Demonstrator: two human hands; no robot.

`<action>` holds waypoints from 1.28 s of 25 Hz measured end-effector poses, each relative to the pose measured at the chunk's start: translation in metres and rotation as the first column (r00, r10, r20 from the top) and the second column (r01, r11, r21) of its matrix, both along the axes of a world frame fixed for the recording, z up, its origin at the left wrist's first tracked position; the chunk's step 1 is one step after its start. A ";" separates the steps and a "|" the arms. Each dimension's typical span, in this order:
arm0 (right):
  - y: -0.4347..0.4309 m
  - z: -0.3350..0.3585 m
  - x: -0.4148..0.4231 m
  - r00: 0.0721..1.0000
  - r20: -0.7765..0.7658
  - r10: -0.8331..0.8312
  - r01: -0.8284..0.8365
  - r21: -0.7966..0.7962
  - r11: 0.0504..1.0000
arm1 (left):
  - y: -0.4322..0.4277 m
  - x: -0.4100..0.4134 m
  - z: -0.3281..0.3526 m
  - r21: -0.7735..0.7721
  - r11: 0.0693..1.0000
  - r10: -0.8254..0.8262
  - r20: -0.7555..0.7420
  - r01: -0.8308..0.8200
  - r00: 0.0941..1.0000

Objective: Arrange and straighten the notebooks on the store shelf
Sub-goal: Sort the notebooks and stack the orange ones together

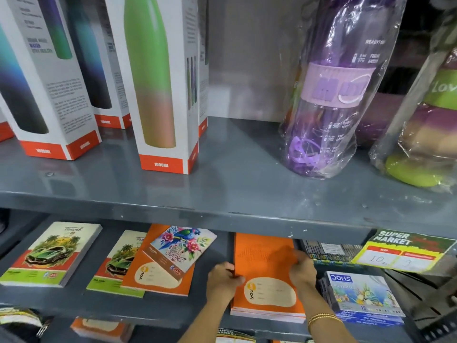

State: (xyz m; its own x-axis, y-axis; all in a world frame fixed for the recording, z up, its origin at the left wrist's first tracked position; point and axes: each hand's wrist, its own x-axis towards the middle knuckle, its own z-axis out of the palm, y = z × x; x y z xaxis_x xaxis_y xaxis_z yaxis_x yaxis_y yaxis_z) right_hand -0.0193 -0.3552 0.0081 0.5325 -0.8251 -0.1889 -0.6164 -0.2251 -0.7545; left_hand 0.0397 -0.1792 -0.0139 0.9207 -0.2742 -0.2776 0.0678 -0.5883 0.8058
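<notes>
A stack of orange notebooks [264, 258] lies on the lower grey shelf [173, 310]. My left hand [223, 278] grips its left edge and my right hand [302, 267] holds its right edge. To the left, a floral "Spring" notebook [181, 246] lies crooked on another orange notebook [158, 278], which overlaps a "Travel" car notebook [116, 266]. A second "Travel" notebook stack [49, 253] sits further left, apart from the others.
A DOMS pastel box [361, 293] sits right of the orange stack, below a supermarket price tag [400, 251]. The upper shelf [222, 201] carries boxed 1000ML bottles [158, 95] and a wrapped purple bottle [331, 95]. More orange notebooks [101, 329] lie on the shelf below.
</notes>
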 end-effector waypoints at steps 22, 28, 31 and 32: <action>0.168 -0.024 0.058 0.914 -0.027 0.406 -0.405 0.038 0.914 | 0.149 0.144 -0.037 0.400 0.903 0.057 0.254 -0.158 0.966; 0.207 -0.036 0.085 0.877 0.056 0.477 -0.469 0.318 0.824 | 0.172 0.146 -0.029 0.232 0.956 0.102 0.313 -0.180 0.944; 0.227 -0.048 0.100 0.930 0.144 0.339 -0.368 0.396 0.842 | 0.180 0.139 -0.028 0.177 0.969 0.122 0.264 -0.172 0.957; 0.230 -0.049 0.101 0.943 0.174 0.283 -0.330 0.400 0.855 | 0.182 0.139 -0.027 0.154 0.977 0.108 0.230 -0.146 0.967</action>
State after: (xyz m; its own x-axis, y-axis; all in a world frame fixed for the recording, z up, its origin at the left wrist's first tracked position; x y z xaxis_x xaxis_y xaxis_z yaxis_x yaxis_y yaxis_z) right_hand 0.0817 -0.1254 -0.0412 0.7813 -0.4727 -0.4076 -0.4805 -0.0389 -0.8761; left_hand 0.1786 0.0030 -0.0409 0.9882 -0.1176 -0.0978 -0.0159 -0.7149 0.6990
